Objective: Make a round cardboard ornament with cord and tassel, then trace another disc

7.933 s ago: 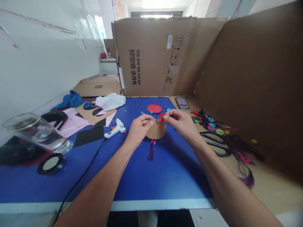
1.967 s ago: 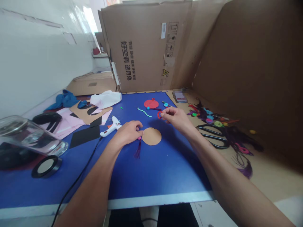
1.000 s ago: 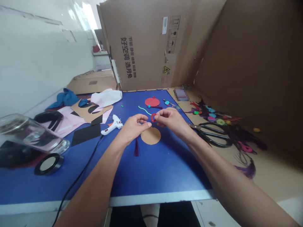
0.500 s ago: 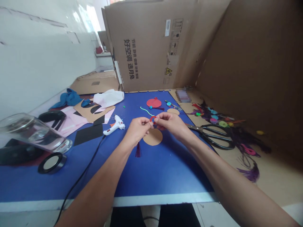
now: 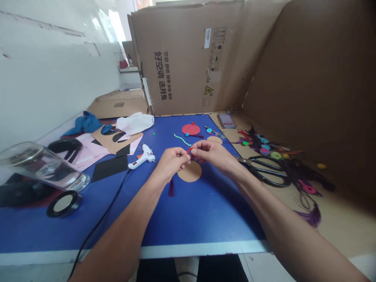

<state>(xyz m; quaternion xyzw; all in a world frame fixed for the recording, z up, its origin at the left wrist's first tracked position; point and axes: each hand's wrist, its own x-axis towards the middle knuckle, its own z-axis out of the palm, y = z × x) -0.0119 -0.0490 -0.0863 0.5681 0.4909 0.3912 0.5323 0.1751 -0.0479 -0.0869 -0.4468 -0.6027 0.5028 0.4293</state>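
Fingers of both hands clamped, thumb to forefinger, on a small red ring: left hand at its near left, right hand at its right, fingertips almost meeting. Ring held over the far edge of a tan disc lying on the blue bench. Left forearm and right forearm slant inward from the lower corners, converging.

The ring is red. From it, the near disc at six o'clock is tan, the tassel at seven dark purple, the far disc at twelve red, the glue gun at nine white; the surface is blue.
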